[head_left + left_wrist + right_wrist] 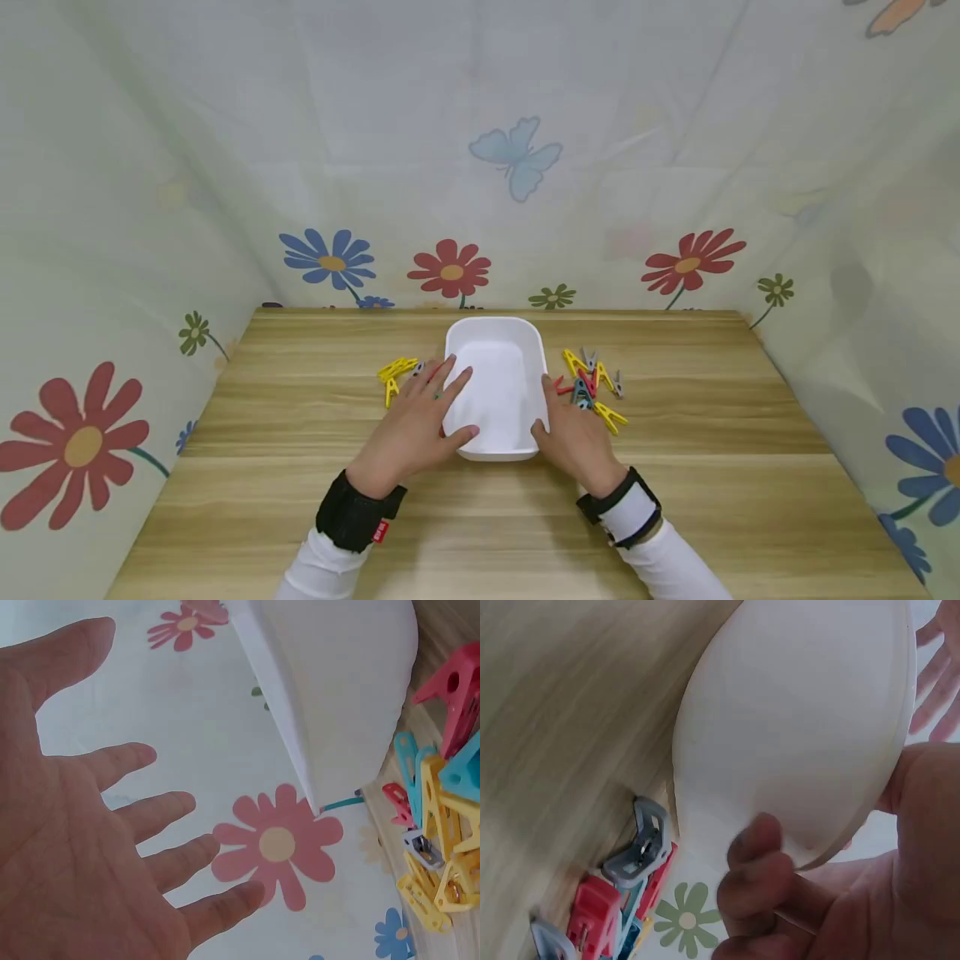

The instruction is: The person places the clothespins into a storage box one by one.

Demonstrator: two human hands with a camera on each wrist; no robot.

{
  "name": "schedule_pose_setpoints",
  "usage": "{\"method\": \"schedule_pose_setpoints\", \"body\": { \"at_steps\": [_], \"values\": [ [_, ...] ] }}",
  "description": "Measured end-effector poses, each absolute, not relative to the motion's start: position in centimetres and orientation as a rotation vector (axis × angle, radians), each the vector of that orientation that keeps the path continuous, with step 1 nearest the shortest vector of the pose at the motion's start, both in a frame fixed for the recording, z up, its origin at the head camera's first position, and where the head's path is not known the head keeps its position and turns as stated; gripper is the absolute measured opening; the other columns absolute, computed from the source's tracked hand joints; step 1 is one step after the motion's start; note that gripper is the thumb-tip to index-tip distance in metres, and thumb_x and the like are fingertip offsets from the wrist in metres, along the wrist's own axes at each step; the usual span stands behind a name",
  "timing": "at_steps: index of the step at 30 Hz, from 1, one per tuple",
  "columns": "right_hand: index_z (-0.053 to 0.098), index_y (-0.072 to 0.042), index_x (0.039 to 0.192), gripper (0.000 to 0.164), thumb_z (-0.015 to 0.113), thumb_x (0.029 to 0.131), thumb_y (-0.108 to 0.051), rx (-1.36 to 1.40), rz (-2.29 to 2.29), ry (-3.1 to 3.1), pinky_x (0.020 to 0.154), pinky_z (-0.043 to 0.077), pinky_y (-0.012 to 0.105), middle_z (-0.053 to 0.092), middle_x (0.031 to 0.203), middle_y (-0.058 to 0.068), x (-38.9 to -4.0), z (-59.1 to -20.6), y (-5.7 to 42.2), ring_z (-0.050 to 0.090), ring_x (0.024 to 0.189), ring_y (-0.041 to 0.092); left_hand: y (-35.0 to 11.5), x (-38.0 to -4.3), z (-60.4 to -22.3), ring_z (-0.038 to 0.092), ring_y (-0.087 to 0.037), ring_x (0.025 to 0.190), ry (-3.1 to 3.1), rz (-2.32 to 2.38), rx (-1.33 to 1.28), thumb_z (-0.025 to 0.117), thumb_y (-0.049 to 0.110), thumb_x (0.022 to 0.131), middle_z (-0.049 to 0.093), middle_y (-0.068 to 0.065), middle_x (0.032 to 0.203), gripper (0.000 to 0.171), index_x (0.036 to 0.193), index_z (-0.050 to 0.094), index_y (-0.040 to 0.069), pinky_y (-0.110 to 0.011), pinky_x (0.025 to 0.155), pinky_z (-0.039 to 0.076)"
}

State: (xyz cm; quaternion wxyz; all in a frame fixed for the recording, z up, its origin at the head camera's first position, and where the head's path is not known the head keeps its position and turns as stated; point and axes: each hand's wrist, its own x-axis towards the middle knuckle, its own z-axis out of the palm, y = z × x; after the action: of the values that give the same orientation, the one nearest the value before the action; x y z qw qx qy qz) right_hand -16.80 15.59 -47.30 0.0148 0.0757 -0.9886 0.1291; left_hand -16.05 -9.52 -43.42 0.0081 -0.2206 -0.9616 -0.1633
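White plastic oblong tray w/ rounded corners [498, 379] sits on light wood-grain table [498, 542], its long side running away from the person. R hand [576, 437] grasps the tray's R rim: thumb over the edge, fingers curled against the outer wall, prob. b/c that raised edge gives an easy hold. L hand [416, 427] is released, fingers spread, palm toward tray's L side, nothing in it. Head view has it overlapping tray's near-L edge; L wrist view shows fingers apart from the wall, so R hand + table prob. do the steadying.

Yellow, red, teal & grey plastic spring clips [581, 392] lie jumbled just R of tray, by R hand. Second heap of like-coloured clips [396, 367] is just L of tray, partly hidden by L hand. Split prob. leaves some near each hand, w/ tray in reach of both. White floral-print cloth [375, 150] hangs beyond tray's far end.
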Motion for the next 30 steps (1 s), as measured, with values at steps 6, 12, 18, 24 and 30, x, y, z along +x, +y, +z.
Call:
{"method": "schedule_pose_setpoints", "body": {
  "at_steps": [6, 12, 18, 24, 30],
  "values": [
    [0.037, -0.007, 0.151, 0.064, 0.058, 0.093, -0.027, 0.208, 0.431, -3.091, 0.042, 0.023, 0.029, 0.045, 0.055, 0.0, -17.1, -47.5, 15.6, 0.04, 0.044, 0.016, -10.4, -16.2, -42.9, 0.017, -0.035, 0.152, -3.018, -0.556, -0.629, 0.063, 0.054, 0.089, 0.024, -0.009, 0.163, 0.081, 0.156, 0.031, 0.021, -0.057, 0.119, 0.021],
    [0.036, -0.005, 0.151, 0.062, 0.054, 0.093, -0.017, 0.23, 0.436, -3.083, 0.042, 0.023, 0.029, 0.045, 0.053, 0.0, -17.1, -47.5, 15.7, 0.04, 0.042, 0.016, -11.8, -16.3, -42.6, 0.021, -0.038, 0.15, -3.017, -0.534, -0.608, 0.065, 0.051, 0.089, 0.03, -0.01, 0.161, 0.079, 0.154, 0.034, 0.019, -0.06, 0.115, 0.025],
    [0.036, -0.003, 0.15, 0.062, 0.055, 0.092, -0.015, 0.281, 0.397, -3.056, 0.041, 0.026, 0.03, 0.045, 0.054, 0.001, -17.1, -47.6, 15.8, 0.041, 0.043, 0.016, -14.2, -16.4, -42.8, 0.039, -0.039, 0.141, -3.05, -0.512, -0.52, 0.069, 0.043, 0.089, 0.042, -0.015, 0.153, 0.074, 0.152, 0.039, 0.018, -0.059, 0.11, 0.035],
    [0.035, -0.001, 0.15, 0.062, 0.055, 0.093, -0.014, 0.301, 0.385, -3.063, 0.041, 0.027, 0.03, 0.046, 0.054, 0.001, -17.2, -47.6, 15.9, 0.042, 0.044, 0.017, -15.9, -16.5, -44.3, 0.051, -0.04, 0.13, -3.157, -0.479, -0.436, 0.073, 0.031, 0.088, 0.052, -0.019, 0.143, 0.065, 0.145, 0.049, 0.013, -0.058, 0.102, 0.043],
    [0.034, -0.002, 0.151, 0.062, 0.054, 0.093, -0.014, 0.298, 0.4, -3.075, 0.042, 0.028, 0.031, 0.047, 0.055, 0.002, -17.1, -47.7, 15.9, 0.043, 0.045, 0.017, -16.8, -16.9, -46.2, 0.059, -0.036, 0.119, -3.211, -0.505, -0.448, 0.069, 0.022, 0.09, 0.059, -0.018, 0.133, 0.052, 0.139, 0.056, 0.011, -0.053, 0.094, 0.05]
  ]
}}
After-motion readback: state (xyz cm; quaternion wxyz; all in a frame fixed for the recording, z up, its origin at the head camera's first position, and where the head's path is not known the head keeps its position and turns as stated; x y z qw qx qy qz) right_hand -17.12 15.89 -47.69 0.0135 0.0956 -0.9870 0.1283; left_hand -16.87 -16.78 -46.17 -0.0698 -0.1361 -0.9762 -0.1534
